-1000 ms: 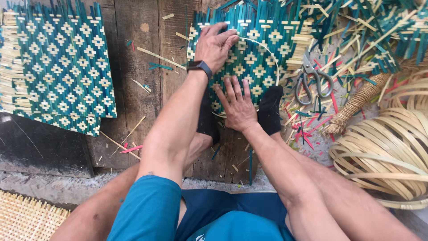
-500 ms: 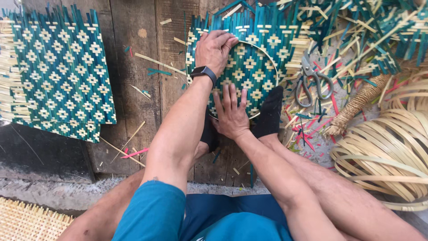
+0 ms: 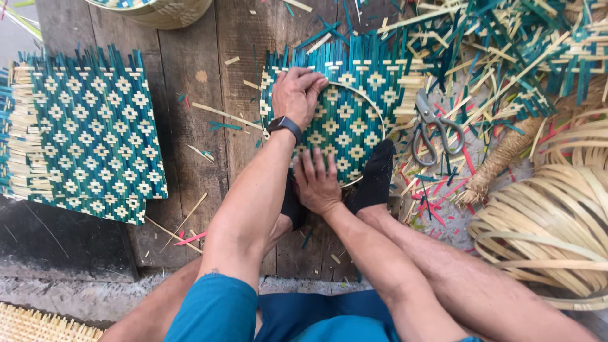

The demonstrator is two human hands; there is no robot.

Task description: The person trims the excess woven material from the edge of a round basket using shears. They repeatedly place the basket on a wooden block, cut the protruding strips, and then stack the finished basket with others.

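Note:
A teal and cream woven bamboo mat (image 3: 354,120) lies on dark wooden planks, with a thin pale hoop (image 3: 379,107) laid on it. My left hand (image 3: 297,95), with a black watch on the wrist, curls its fingers over the hoop's far-left rim. My right hand (image 3: 316,180) rests flat on the mat's near edge, fingers spread. My two feet in black socks (image 3: 375,177) press on the mat's near side, one on each side of the right hand.
A second woven teal mat (image 3: 88,139) lies at the left. Scissors (image 3: 434,126) lie right of the hoop among loose teal, cream and pink strips (image 3: 506,57). Coiled bamboo strips (image 3: 551,221) sit at the right, a twine bundle (image 3: 500,161) beside them, a basket (image 3: 158,9) at the top.
The view has shifted, so everything sits lower in the frame. Both hands stay on the hooped mat; the right hand has slid slightly left along its near edge.

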